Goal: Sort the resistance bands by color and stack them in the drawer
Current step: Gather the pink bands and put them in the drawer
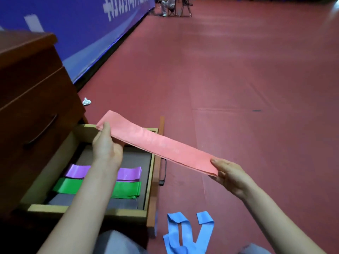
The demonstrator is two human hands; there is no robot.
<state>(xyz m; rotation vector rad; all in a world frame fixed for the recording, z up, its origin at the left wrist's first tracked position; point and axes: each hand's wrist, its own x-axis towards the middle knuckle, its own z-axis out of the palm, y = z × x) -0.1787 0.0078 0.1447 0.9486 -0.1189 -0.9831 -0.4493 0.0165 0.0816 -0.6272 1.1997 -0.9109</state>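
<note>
A pink resistance band (156, 142) is stretched flat between both hands, above the far right corner of the open drawer (150, 189). My left hand (106, 143) pinches its far left end, thumb on top. My right hand (229, 175) grips its near right end over the floor. In the drawer lie a purple band (128, 174) and, in front of it, a green band (126, 189), both flat and partly hidden by my left forearm. Blue bands (185, 233) lie crumpled on the red floor near my knees.
The brown wooden cabinet (33, 99) stands at left with a shut upper drawer. A blue banner wall (77, 30) runs behind it. A small white scrap (86, 101) lies on the floor. A seated person and folding chairs (172, 6) are far off.
</note>
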